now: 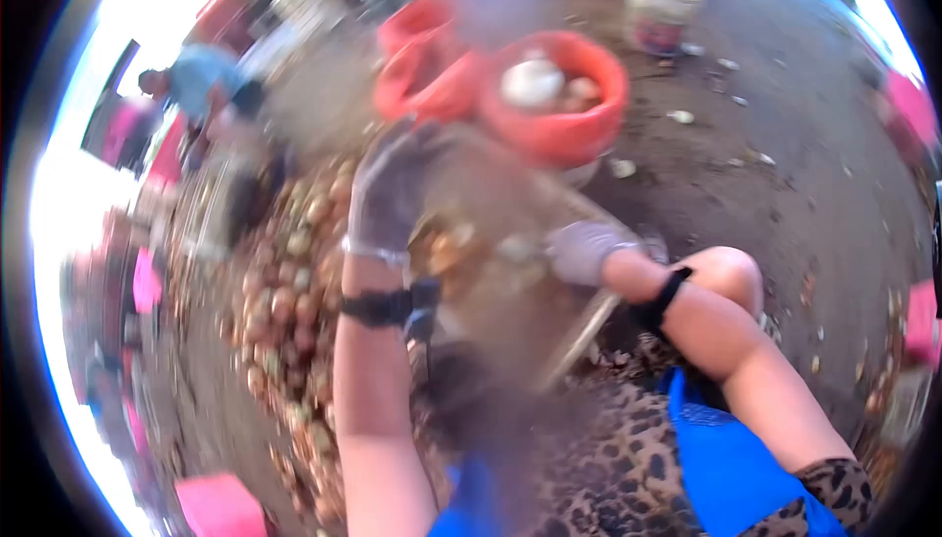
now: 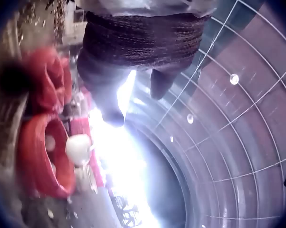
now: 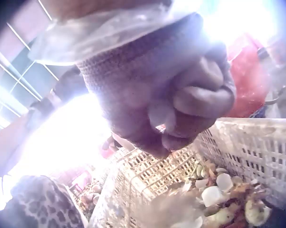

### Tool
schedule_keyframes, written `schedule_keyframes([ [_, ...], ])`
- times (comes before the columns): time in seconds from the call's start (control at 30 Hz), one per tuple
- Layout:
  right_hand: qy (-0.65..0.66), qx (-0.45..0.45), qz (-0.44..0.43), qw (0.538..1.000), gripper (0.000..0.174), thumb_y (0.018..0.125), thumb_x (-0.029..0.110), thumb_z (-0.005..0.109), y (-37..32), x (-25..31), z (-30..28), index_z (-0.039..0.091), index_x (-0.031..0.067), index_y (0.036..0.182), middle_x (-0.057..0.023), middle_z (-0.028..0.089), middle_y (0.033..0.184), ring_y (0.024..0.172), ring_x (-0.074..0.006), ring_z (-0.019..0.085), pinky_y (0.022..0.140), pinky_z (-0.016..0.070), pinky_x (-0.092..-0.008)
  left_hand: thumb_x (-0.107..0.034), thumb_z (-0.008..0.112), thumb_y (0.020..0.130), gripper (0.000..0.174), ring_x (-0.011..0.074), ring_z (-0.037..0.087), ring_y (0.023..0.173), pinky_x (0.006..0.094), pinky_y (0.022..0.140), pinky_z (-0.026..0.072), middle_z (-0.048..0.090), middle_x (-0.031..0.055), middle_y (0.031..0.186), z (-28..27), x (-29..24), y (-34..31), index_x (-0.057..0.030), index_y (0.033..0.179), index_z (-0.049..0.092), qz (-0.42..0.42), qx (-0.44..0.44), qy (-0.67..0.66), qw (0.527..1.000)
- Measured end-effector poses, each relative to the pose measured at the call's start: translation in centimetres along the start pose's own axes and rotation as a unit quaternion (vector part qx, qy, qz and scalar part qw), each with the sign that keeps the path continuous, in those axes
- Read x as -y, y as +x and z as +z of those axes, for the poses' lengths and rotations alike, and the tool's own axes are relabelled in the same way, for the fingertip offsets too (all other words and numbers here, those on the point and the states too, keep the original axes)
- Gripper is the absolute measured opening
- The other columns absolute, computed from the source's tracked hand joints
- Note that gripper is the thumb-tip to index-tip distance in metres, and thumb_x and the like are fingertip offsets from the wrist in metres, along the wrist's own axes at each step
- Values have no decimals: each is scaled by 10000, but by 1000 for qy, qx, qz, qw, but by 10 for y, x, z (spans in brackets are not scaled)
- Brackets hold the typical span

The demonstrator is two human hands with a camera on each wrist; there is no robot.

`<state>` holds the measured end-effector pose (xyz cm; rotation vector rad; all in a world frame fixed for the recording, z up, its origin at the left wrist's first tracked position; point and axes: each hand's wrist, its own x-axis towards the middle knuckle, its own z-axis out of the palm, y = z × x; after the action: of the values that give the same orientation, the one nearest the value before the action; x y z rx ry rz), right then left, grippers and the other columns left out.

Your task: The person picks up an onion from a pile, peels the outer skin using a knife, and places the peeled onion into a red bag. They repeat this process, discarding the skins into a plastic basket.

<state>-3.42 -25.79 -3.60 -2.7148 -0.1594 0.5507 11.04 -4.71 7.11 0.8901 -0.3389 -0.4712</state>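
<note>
My left hand (image 1: 397, 184), in a grey knit glove, reaches forward towards the red-lined buckets, its fingers loosely spread with nothing between them. A peeled white onion (image 2: 79, 149) shows at the mouth of the nearer red-lined bucket (image 1: 618, 95); other round pieces lie inside. My gloved right hand (image 3: 166, 99) is held over a plastic crate (image 3: 261, 142), with its fingers curled into the palm. I cannot tell whether something small is hidden inside that fist. Onion skins, trimmings and pale onion pieces (image 3: 212, 195) lie in the crate.
A big heap of unpeeled onions (image 1: 285, 311) covers the ground to my left. Another red-lined container (image 1: 417, 66) stands beside the bucket, and a white pail (image 1: 662, 7) is farther back. A person in a blue shirt (image 1: 201, 80) bends over at the far left.
</note>
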Motion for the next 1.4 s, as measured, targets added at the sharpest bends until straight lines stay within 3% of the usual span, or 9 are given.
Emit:
schedule_keyframes([
  [0.2, -21, -2, 20, 1000, 216, 808, 210, 569, -9, 45, -2, 592, 76, 976, -216, 649, 869, 871, -384, 626, 771, 479, -477, -128, 577, 893, 285, 274, 657, 874, 368, 745, 559, 640, 164, 1041, -197, -69, -174, 7, 1143, 554, 30, -264, 167, 950],
  [0.43, -63, 92, 25, 993, 284, 777, 234, 616, 20, 76, 28, 550, 113, 1026, -200, 642, 839, 851, -392, 616, 748, 473, -484, -179, 678, 823, 270, 151, 572, 649, 292, 488, 477, 610, 41, 812, -390, 32, -338, -76, 1054, 582, -129, -545, 239, 793],
  [0.63, -57, 105, 64, 991, 391, 750, 219, 647, 58, 89, 42, 561, 136, 1122, -186, 648, 807, 815, -383, 624, 731, 489, -469, -242, 772, 672, 655, 318, 603, 941, 328, 828, 496, 618, 144, 1028, -492, 118, -300, -64, 1258, 541, -195, -523, 510, 654],
  [0.8, -66, 92, 64, 992, 433, 726, 210, 665, 74, 81, 64, 590, 117, 1142, -192, 643, 785, 778, -379, 629, 710, 502, -447, -242, 791, 612, 774, 357, 541, 1100, 355, 947, 460, 435, 195, 1292, -444, 111, -239, -117, 1314, 490, -335, -537, 580, 512],
  [0.87, -68, 99, 43, 992, 433, 725, 211, 664, 75, 85, 68, 591, 116, 1141, -194, 641, 780, 768, -378, 630, 703, 501, -445, -254, 803, 605, 790, 350, 526, 1121, 368, 959, 457, 369, 196, 1358, -454, 117, -243, -132, 1316, 482, -345, -560, 538, 527],
  [1.0, 32, 83, 46, 995, 407, 718, 183, 658, 77, 96, 58, 616, 114, 1117, -193, 628, 760, 721, -357, 623, 692, 502, -403, -296, 776, 663, 723, 304, 537, 1104, 363, 944, 464, 432, 162, 1318, -451, 119, -284, -105, 1298, 487, -165, -585, 204, 768],
  [1.13, 244, 85, 36, 965, 374, 782, 163, 638, 68, 94, 52, 625, 64, 1142, -67, 630, 697, 613, -200, 610, 608, 482, -308, -406, 763, 662, 768, 271, 543, 1094, 355, 940, 464, 478, 139, 1270, -383, 68, -289, -71, 1293, 483, -121, -442, 13, 889],
  [1.23, 430, 132, 88, 889, 380, 843, 190, 626, 54, 132, 15, 605, 40, 1192, 24, 593, 700, 556, -67, 547, 504, 424, -234, -489, 754, 661, 816, 247, 548, 1087, 348, 938, 464, 513, 122, 1234, -315, 22, -259, -45, 1289, 480, -130, -300, 24, 945],
  [1.4, 601, 108, -28, 792, 440, 885, 234, 572, 33, 152, -12, 520, 89, 1297, -16, 630, 878, 543, -80, 562, 442, 422, -206, -627, 738, 661, 921, 207, 556, 1074, 337, 933, 464, 571, 94, 1174, -165, -51, -172, -1, 1283, 475, -112, -53, 242, 962],
])
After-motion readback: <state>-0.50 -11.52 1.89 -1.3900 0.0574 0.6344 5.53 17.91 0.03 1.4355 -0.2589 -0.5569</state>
